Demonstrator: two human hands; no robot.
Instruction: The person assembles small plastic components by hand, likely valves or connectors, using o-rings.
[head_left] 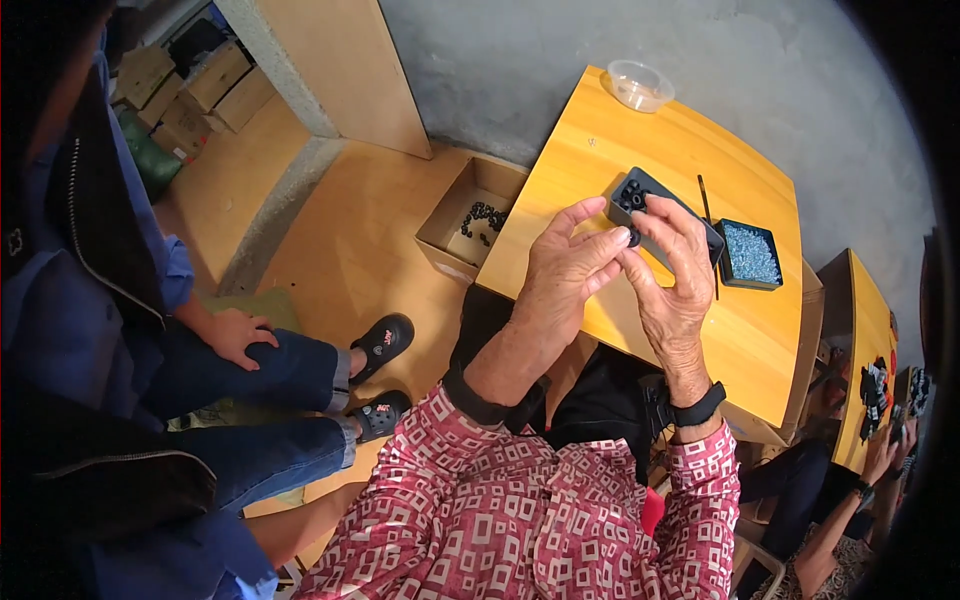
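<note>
a black plastic block [660, 215] with round sockets is held above the middle of a yellow wooden tabletop [660, 150], gripped between both hands. the right hand [672, 270] is closed around the block's near side, its fingers curled over the top edge; the left hand [565, 270] is pressed against the block's left end, thumb and forefinger pinched on a small dark round piece [633, 238] at its lower corner. a shallow black tray of pale blue-grey small parts [750, 254] is set near the right edge of the tabletop, just beside the block, and a thin dark rod [708, 215] is laid next to it. a clear plastic bowl [640, 85] is seen at the far corner. an open cardboard box [470, 215] holding dark small parts is placed on the floor by the left edge. another person's hand [238, 335] is rested on a jeans-clad knee at left.
</note>
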